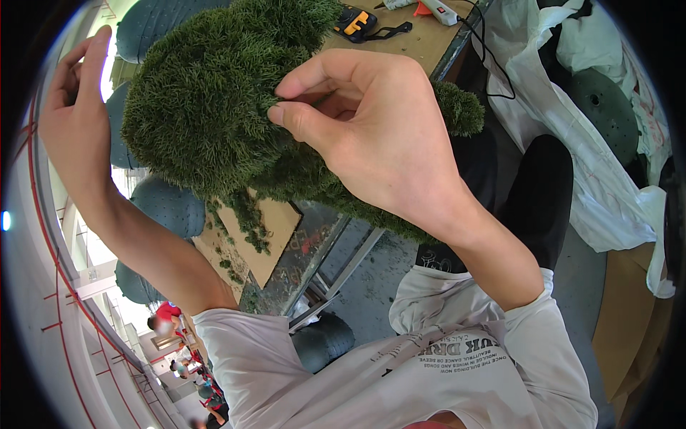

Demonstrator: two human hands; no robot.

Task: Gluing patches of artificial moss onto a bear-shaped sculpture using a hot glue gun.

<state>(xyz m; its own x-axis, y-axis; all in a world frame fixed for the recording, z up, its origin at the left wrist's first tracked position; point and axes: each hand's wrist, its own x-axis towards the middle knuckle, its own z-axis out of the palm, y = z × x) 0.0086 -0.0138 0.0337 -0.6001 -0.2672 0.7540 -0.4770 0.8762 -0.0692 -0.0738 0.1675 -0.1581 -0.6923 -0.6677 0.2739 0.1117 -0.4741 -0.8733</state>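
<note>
Shaggy green grass-covered form [207, 107] — right hand [371, 136] pinches its tufts, left hand [75, 107] open.

Your right hand [371, 136] is raised in front of you, wrist bent, thumb and forefinger pinched together, the other fingers curled. Your left hand [75, 107] is lifted higher on a bare forearm, fingers loosely bent and pointing upward.

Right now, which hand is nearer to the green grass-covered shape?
Right. The right hand pinches the grass-covered shape at its front; the left hand is at its left edge, contact unclear.
</note>
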